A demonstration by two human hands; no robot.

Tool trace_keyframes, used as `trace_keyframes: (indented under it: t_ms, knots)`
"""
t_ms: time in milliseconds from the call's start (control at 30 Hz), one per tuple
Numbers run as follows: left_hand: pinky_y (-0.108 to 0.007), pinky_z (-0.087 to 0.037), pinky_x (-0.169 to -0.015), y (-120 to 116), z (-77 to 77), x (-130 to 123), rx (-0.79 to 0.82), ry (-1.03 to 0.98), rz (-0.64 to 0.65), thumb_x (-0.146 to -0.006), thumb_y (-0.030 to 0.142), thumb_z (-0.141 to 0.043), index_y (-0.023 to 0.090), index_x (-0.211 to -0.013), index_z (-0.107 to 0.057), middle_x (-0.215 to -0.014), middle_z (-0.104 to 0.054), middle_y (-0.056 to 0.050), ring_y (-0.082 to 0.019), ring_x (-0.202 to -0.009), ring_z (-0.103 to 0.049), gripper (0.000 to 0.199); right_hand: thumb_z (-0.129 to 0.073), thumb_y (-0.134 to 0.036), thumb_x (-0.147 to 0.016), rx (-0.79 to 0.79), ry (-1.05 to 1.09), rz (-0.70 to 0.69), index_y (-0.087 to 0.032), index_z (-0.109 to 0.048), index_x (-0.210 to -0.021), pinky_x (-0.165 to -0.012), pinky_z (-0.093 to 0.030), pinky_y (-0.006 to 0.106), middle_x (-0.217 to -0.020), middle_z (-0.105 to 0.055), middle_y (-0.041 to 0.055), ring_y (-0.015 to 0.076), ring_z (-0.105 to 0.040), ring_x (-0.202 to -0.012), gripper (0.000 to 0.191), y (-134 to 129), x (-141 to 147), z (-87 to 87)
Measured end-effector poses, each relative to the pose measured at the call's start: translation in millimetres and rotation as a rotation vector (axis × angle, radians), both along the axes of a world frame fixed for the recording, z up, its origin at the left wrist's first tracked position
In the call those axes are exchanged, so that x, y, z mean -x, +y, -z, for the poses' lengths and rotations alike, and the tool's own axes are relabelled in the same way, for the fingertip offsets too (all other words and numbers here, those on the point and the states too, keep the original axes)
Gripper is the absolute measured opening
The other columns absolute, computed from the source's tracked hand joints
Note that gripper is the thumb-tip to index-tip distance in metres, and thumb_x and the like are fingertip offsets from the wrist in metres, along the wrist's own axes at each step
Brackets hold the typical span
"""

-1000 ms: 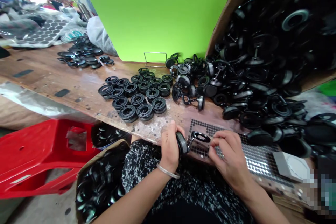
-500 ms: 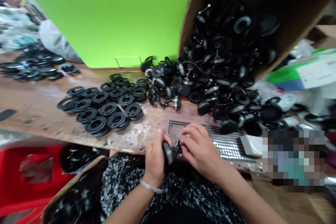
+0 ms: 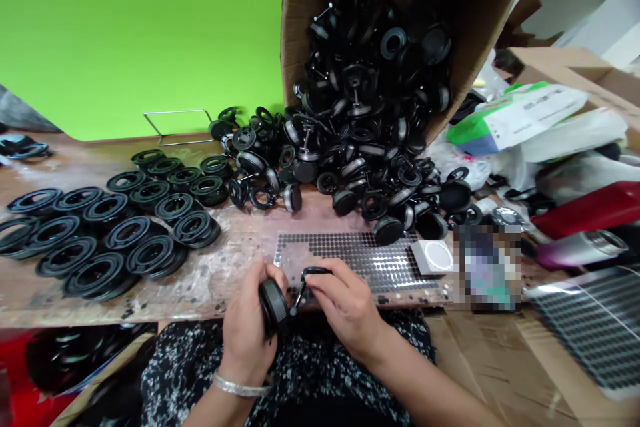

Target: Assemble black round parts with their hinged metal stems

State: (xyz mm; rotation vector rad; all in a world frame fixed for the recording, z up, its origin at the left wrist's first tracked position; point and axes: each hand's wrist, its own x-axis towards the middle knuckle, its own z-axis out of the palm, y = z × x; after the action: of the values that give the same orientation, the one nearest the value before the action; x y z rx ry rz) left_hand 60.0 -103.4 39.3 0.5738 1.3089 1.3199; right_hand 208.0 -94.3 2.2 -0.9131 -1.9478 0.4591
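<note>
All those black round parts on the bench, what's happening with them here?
A person seated at a wooden bench holds one black round part in the left hand, while the right hand pinches its hinged ring. Just beyond lies a sheet of small dots. More parts spill from a tipped cardboard box, and flat black rings sit in rows to the left.

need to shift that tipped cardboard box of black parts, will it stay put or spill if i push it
The cardboard box lies tipped with its mouth open toward the table, and black parts already fan out from it, so a push would probably loosen more. It looks crammed, so likely heavy. The round parts may well roll off toward the dotted sheet.
</note>
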Motion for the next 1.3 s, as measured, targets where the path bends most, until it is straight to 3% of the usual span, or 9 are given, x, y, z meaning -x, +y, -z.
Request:
trace_keyframes:
  t_ms: [67,133,233,333,433,533,633,867,1300]
  knots:
    - [-0.022,-0.044,-0.058,-3.6,-6.3,5.9,-0.068,0.072,0.096,-0.091,0.054,-0.047,0.019,-0.072,-0.058,-0.07,-0.054,-0.001,-0.014,-0.065,-0.049,0.042,-0.054,-0.01,-0.092,0.067,0.067,-0.04,-0.018,-0.068,-0.102,-0.081,-0.052,0.027,-0.099,-0.065,0.008,0.0152,-0.062,-0.093,0.019,6.7,-6.0,-6.0]
    - [-0.027,-0.05,-0.079,-7.2,-12.3,18.9,-0.214,0.26,0.242,-0.087,0.052,-0.056,0.023,-0.102,-0.065,-0.107,-0.062,-0.006,-0.021,-0.098,-0.057,0.034,-0.057,-0.011,-0.091,0.159,0.095,-0.061,-0.018,-0.069,-0.095,-0.076,-0.05,0.025,-0.089,-0.065,0.0044,0.0132,-0.062,-0.085,0.014,12.8,-11.7,-18.0]
    - [-0.039,-0.038,-0.109,-10.7,-15.6,46.4,-0.4,0.629,0.505,-0.079,0.038,-0.07,0.032,-0.121,-0.063,-0.139,-0.049,-0.005,-0.029,-0.133,-0.041,0.043,-0.061,-0.013,-0.088,0.294,0.078,-0.096,-0.02,-0.068,-0.086,-0.074,-0.047,0.024,-0.083,-0.065,0.0003,0.0114,-0.061,-0.079,0.01,17.1,-15.3,-36.9]
    - [-0.04,-0.04,-0.108,-13.9,-12.9,67.3,-0.384,0.732,0.574,-0.074,0.032,-0.076,0.029,-0.109,-0.068,-0.128,-0.058,-0.007,-0.029,-0.126,-0.049,0.036,-0.06,-0.021,-0.089,0.52,0.13,-0.178,-0.021,-0.065,-0.088,-0.068,-0.048,0.024,-0.076,-0.064,-0.0024,0.0109,-0.062,-0.072,0.005,19.0,-13.3,-42.2]
    - [-0.032,-0.056,-0.075,-19.6,-10.7,70.3,-0.185,0.479,0.381,-0.071,0.041,-0.077,0.023,-0.095,-0.065,-0.095,-0.066,-0.007,-0.024,-0.089,-0.064,0.032,-0.049,-0.033,-0.096,0.714,0.197,-0.152,-0.019,-0.056,-0.103,-0.056,-0.05,0.023,-0.075,-0.064,-0.002,0.0114,-0.063,-0.062,0.018,27.2,-14.4,-30.6]
    - [-0.022,-0.044,-0.04,-24.9,-9.5,63.4,0.003,0.05,0.218,-0.08,0.053,-0.063,0.022,-0.084,-0.052,-0.065,-0.055,0.001,-0.015,-0.052,-0.054,0.033,-0.047,-0.029,-0.095,0.454,-0.053,0.061,-0.018,-0.057,-0.095,-0.062,-0.052,0.026,-0.082,-0.065,0.0018,0.0134,-0.063,-0.071,0.014,40.8,-20.4,-13.1]
    - [-0.017,-0.033,-0.034,-27.1,-4.9,59.9,0.079,-0.151,0.154,-0.087,0.054,-0.054,0.022,-0.083,-0.046,-0.061,-0.049,0.004,-0.011,-0.045,-0.047,0.033,-0.055,-0.017,-0.087,0.25,-0.24,0.126,-0.018,-0.062,-0.082,-0.077,-0.049,0.034,-0.085,-0.062,0.0045,0.0185,-0.058,-0.084,0.009,50.5,-21.8,0.1]
    - [-0.014,-0.029,-0.031,-28.1,10.2,60.4,0.138,-0.277,0.166,-0.088,0.067,-0.043,0.023,-0.088,-0.044,-0.06,-0.05,0.004,-0.01,-0.04,-0.046,0.045,-0.056,-0.011,-0.085,0.114,-0.456,0.112,-0.018,-0.066,-0.077,-0.08,-0.043,0.035,-0.086,-0.057,0.0063,0.0216,-0.05,-0.088,0.015,54.9,-0.8,10.0]
    - [-0.013,-0.024,-0.03,-23.8,9.6,54.6,0.166,-0.327,0.112,-0.083,0.066,-0.053,0.021,-0.093,-0.048,-0.058,-0.052,0.004,-0.009,-0.039,-0.046,0.047,-0.057,-0.008,-0.077,0.026,-0.643,0.167,-0.018,-0.059,-0.069,-0.072,-0.037,0.035,-0.079,-0.056,0.0077,0.0237,-0.046,-0.082,0.012,62.4,13.5,9.8]
